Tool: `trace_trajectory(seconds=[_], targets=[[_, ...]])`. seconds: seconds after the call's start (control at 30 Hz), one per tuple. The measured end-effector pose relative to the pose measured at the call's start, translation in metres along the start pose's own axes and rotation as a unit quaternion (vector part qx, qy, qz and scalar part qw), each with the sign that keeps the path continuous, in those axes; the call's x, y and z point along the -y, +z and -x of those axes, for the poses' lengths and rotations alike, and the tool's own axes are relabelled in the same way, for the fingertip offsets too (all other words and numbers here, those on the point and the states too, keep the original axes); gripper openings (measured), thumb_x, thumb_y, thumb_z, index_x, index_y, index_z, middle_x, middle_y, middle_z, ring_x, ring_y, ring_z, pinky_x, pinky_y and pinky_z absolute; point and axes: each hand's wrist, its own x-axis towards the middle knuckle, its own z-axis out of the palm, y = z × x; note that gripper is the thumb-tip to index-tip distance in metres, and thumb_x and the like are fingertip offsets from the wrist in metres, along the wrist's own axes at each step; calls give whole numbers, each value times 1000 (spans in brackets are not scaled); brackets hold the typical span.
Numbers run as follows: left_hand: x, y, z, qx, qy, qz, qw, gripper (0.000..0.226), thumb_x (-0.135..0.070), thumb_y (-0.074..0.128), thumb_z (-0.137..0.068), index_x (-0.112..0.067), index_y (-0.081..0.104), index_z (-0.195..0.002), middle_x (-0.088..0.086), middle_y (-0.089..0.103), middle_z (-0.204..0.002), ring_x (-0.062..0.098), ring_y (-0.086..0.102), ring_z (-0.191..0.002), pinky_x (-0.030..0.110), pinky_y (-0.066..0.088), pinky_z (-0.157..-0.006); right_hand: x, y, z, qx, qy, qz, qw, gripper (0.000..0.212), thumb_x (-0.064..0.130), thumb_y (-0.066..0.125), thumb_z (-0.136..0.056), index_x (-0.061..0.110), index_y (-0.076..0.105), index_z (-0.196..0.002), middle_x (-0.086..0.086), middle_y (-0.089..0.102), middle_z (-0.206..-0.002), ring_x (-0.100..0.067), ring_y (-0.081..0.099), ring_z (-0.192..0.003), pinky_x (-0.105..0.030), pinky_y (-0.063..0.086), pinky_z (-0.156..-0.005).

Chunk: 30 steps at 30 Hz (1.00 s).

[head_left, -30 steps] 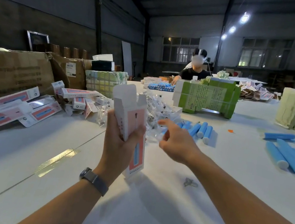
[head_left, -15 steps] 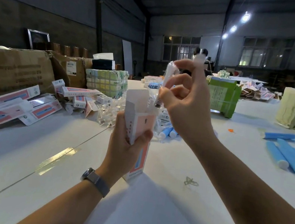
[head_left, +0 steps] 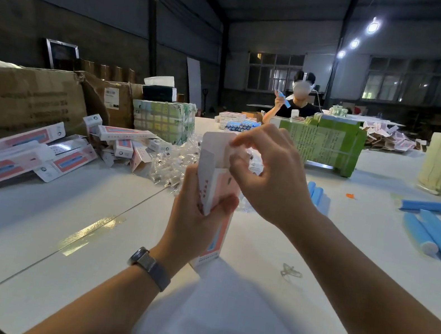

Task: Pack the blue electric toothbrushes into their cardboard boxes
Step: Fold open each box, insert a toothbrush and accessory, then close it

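Our left hand (head_left: 198,216) grips a pink and white cardboard box (head_left: 215,183) upright just above the white table (head_left: 79,259), and the fingers cover most of its front, so only a strip of red characters shows, too small for us to read. Our right hand (head_left: 268,175) curls over the open top flap (head_left: 216,144); its fingertips (head_left: 240,141) pinch at the mouth of the box, and we cannot tell whether they hold the flap or something small and clear. What lies inside the box is hidden.

Loose blue toothbrushes (head_left: 437,234) lie at the right, cut off by the frame edge, and a few more (head_left: 316,191) peek out behind our right wrist. A heap of clear plastic bags (head_left: 172,164) sits behind the box, its contents blurred. Filled boxes (head_left: 18,152) pile up at the left beside a brown carton (head_left: 19,99) whose print is illegible. The green bundle (head_left: 326,144) carries dense text we cannot read.
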Motion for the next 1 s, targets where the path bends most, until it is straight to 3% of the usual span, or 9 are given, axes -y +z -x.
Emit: trace_trajectory(seconds=[0.13,0.27,0.37,0.43,0.5,0.57,0.67,0.93,1.0], targets=[[0,0,-1,5,-1,13,1000,41,-26,68,-82,-44,42,-108,-7,61,-97,27,68,-85,23,58,-65,-5,1,3,52,7,22,998,30,33,51,-91,11,71,-93,-1,52,-107,-17,44,-102,-32,39,-78],[-1,0,-1,14,-13,36,999,38,-23,67,-81,-34,42,-108,4,61,-97,28,69,-83,21,57,-64,-7,0,3,136,6,34,990,48,45,38,-95,16,74,-106,1,49,-118,-13,38,-108,-34,38,-79],[-3,0,0,19,-19,54,998,36,-24,64,-84,-38,43,-110,-1,62,-96,28,70,-83,20,57,-64,-7,1,4,106,-2,10,994,41,41,41,-95,15,72,-106,0,50,-115,-14,44,-105,-34,43,-80],[-6,1,1,24,-37,89,995,30,-30,58,-90,-49,45,-109,-8,63,-96,28,70,-88,24,58,-67,-7,2,4,63,14,-59,996,28,32,49,-91,16,65,-108,4,52,-109,-10,51,-98,-26,44,-78],[-7,1,-1,25,-67,124,990,19,-37,49,-93,-46,47,-110,-11,64,-93,24,71,-89,27,59,-68,-9,5,4,62,77,-157,983,26,29,54,-87,22,55,-112,10,54,-106,-1,54,-90,-16,44,-72],[-5,1,-2,26,-91,140,986,20,-42,44,-93,-37,47,-112,-12,65,-90,18,71,-86,25,58,-67,-14,7,6,97,137,-245,955,27,25,60,-89,26,48,-113,11,56,-104,-4,59,-86,-19,50,-68],[-3,0,-3,34,-105,144,983,25,-44,40,-93,-39,46,-117,-15,67,-92,14,71,-88,23,57,-68,-20,7,11,120,162,-319,926,31,12,65,-92,28,48,-112,-6,61,-105,-22,65,-86,-28,56,-69],[-5,-2,-4,67,-78,104,989,53,-43,31,-103,-39,19,-154,-21,58,-130,6,63,-113,17,55,-74,-23,9,13,75,155,-350,921,37,14,76,-82,29,55,-108,-6,65,-99,-22,65,-82,-30,57,-72],[-7,-1,-3,71,-61,111,989,50,-36,30,-105,-44,10,-150,-37,52,-130,0,60,-116,16,54,-78,-23,9,12,66,141,-335,929,36,12,76,-82,29,55,-107,-1,66,-97,-17,65,-85,-30,57,-75]])
